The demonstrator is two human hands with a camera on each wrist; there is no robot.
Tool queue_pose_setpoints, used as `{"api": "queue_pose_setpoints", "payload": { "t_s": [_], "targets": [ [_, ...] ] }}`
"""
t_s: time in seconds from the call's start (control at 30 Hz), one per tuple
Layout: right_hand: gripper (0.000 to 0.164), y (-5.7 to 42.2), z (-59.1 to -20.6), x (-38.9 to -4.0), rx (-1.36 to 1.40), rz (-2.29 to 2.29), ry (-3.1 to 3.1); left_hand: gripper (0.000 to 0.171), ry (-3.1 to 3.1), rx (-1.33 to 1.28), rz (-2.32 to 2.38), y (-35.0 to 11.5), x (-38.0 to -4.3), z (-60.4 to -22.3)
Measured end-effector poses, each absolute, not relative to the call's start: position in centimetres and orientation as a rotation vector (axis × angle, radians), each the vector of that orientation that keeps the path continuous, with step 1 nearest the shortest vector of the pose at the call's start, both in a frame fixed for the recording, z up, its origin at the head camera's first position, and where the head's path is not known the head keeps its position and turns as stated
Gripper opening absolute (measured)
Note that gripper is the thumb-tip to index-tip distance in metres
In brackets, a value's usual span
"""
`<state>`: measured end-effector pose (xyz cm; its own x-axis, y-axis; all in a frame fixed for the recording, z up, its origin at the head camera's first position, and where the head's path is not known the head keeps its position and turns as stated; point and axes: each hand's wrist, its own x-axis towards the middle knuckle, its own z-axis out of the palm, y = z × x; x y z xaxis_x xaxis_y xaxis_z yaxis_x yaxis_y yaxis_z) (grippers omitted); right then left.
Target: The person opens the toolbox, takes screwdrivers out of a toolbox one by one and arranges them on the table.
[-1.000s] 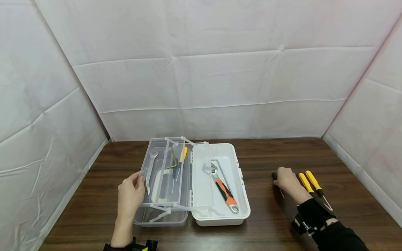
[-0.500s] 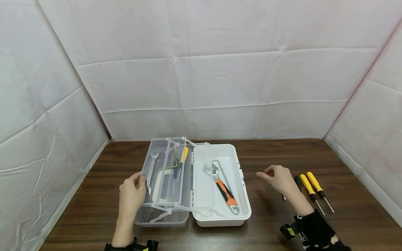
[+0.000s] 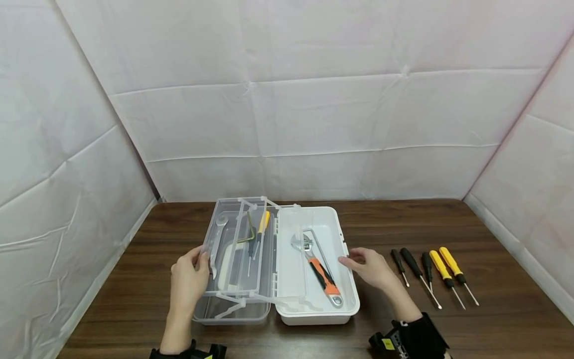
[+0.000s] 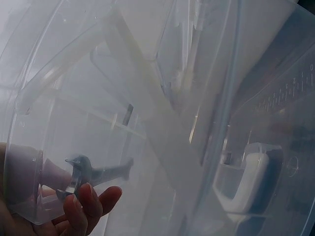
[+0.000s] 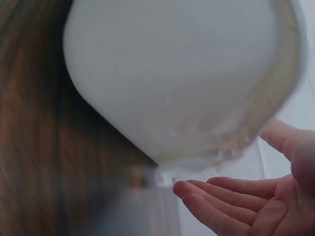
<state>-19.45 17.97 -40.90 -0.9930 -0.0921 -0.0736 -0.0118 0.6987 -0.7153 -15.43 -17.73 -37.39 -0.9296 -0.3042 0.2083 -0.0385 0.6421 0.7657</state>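
Observation:
My left hand pinches the left edge of a clear plastic tray, raised on folding arms over the toolbox's clear lid half. Inside the clear part show a combination wrench, a brassy hex key and a yellow-handled screwdriver. My right hand is at the right rim of the white toolbox base, thumb over the rim; its fingers are fairly straight in the right wrist view. Whether it touches the rim is unclear. In the base lie an orange-and-black adjustable wrench and a silver hex key.
Right of the toolbox, several screwdrivers lie on the brown wooden table: some black-handled, such as the long black screwdriver, and two yellow ones, including the outermost yellow screwdriver. A white cloth wall stands behind.
My right hand has let go of a small black screwdriver among the others on the right and moved left to the white base's rim. My left hand stays on the tray edge.

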Motion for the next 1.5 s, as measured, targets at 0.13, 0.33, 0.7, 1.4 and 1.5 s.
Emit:
{"api": "queue_pose_setpoints", "payload": {
  "t_s": [0.13, 0.33, 0.7, 1.4, 1.5],
  "targets": [
    [0.053, 17.4, -41.3, -19.2, -0.084, -1.247, 2.779, 0.032, -2.55, 0.274, -1.179, -17.7, -15.5, -37.4],
    [0.043, 17.1, -41.9, -19.1, -0.044, -1.262, 2.824, 0.031, -2.536, 0.263, -1.22, -17.7, -15.4, -37.3],
    [0.039, 17.0, -42.8, -19.4, -0.046, -1.344, 2.832, 0.031, -2.521, 0.234, -1.338, -18.5, -15.2, -37.3],
    [0.036, 19.0, -43.4, -19.4, -0.083, -1.434, 2.698, 0.035, -2.519, 0.087, -1.4, -16.1, -14.7, -32.1],
    [0.036, 19.2, -43.5, -19.5, -0.104, -1.449, 2.681, 0.034, -2.505, 0.042, -1.407, -15.5, -14.6, -31.3]
  ]
}}
